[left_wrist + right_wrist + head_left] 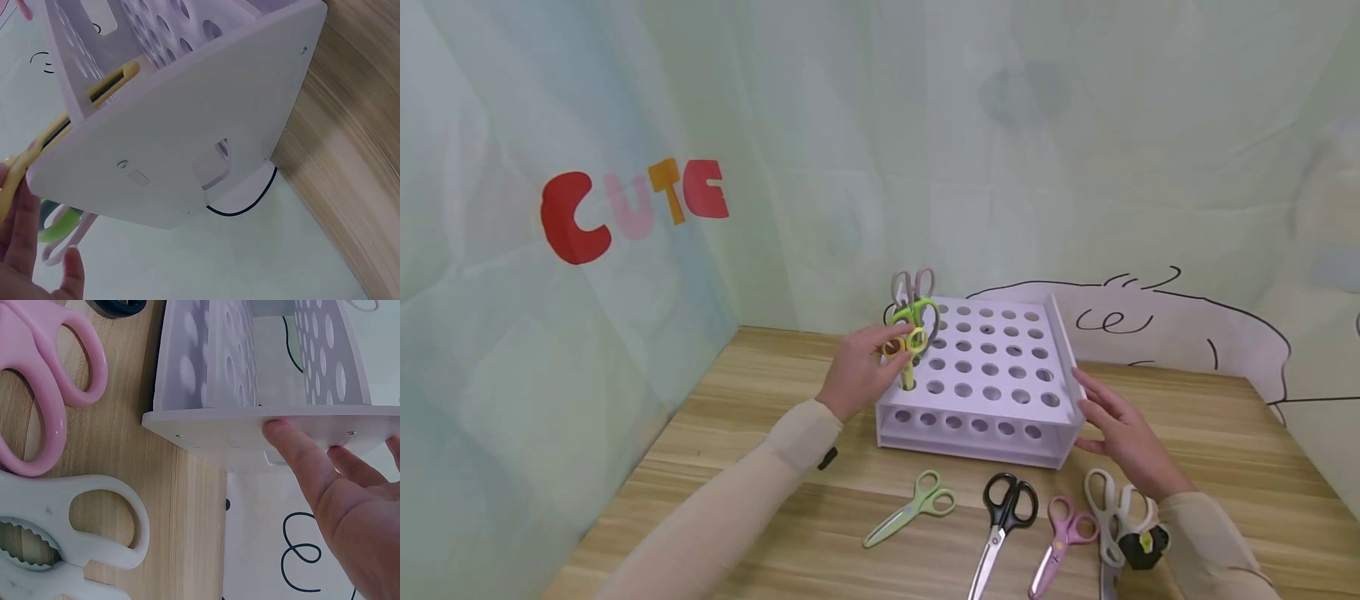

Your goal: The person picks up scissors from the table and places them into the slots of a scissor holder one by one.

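Observation:
A white rack with rows of round holes stands on the wooden table. My left hand pinches the handles of yellow scissors at the rack's front left. Their blade end passes down through a hole in the top board, and in the left wrist view the yellow tip shows below it. Behind them, green-handled scissors and greyish-pink scissors stand upright in the left column. My right hand rests its fingertips against the rack's right side panel.
Along the table's front lie light green scissors, black-handled scissors, pink scissors and white scissors. The white pair lies beside my right wrist. A printed cloth backdrop stands behind the table.

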